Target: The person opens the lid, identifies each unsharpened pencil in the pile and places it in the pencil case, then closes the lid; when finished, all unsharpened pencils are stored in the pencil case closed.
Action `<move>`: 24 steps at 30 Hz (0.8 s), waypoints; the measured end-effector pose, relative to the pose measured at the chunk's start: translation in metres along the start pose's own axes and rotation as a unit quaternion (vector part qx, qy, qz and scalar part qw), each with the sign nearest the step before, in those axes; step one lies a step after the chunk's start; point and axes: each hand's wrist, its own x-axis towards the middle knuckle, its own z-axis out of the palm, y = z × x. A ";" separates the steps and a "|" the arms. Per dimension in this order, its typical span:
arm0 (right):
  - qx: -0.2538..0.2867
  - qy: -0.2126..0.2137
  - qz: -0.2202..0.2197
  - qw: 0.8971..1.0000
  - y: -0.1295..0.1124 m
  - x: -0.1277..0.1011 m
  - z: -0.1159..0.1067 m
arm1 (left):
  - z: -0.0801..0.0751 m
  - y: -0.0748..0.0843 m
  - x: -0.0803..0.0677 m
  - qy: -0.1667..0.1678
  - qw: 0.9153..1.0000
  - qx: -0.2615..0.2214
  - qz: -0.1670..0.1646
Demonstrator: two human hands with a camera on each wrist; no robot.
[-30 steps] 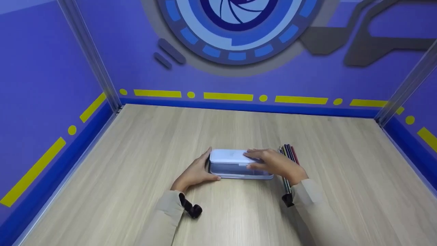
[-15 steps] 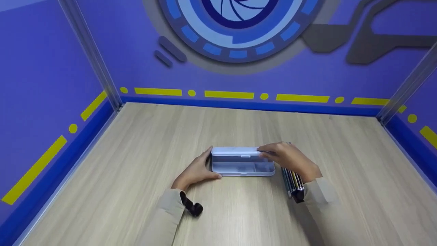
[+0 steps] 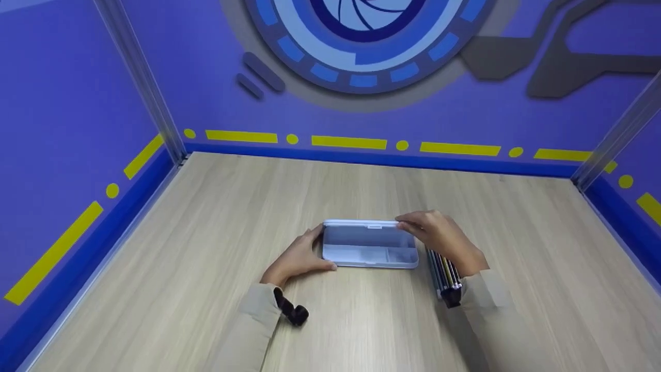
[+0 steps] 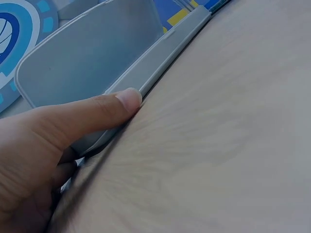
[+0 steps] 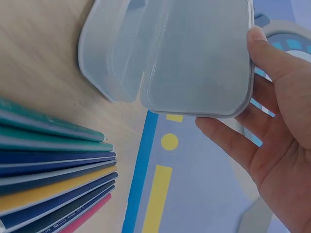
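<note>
The case point(image 3: 356, 254) sits on the table point(image 3: 361, 320), its hinged lid point(image 3: 361, 236) raised roughly upright. The left hand point(image 3: 297, 261) grips the left end of the case, thumb against the front edge. The right hand point(image 3: 444, 237) pinches the right end of the lid, thumb on the edge. A row of pencils point(image 3: 443, 271) lies just right of the case, partly beneath the right forearm.

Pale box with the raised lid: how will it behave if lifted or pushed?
The box is probably light and fairly stiff, looking thin-walled and evenly moulded. The smooth-looking table suggests it may slide when pushed. With the lid standing up at its back edge, it could tip backward.
</note>
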 end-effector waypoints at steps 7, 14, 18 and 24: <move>-0.003 0.036 0.084 0.996 -0.004 0.003 0.000 | 0.000 0.000 -0.001 0.000 1.000 0.002 0.000; 0.055 0.075 0.132 0.987 -0.003 0.007 0.004 | -0.001 0.000 -0.002 -0.004 1.000 -0.001 -0.010; 0.106 0.101 0.146 0.978 0.004 0.009 0.006 | -0.002 0.000 -0.002 -0.003 1.000 0.003 -0.003; 0.192 0.119 0.210 0.951 0.016 0.008 0.009 | -0.002 0.000 -0.003 -0.008 1.000 0.006 -0.010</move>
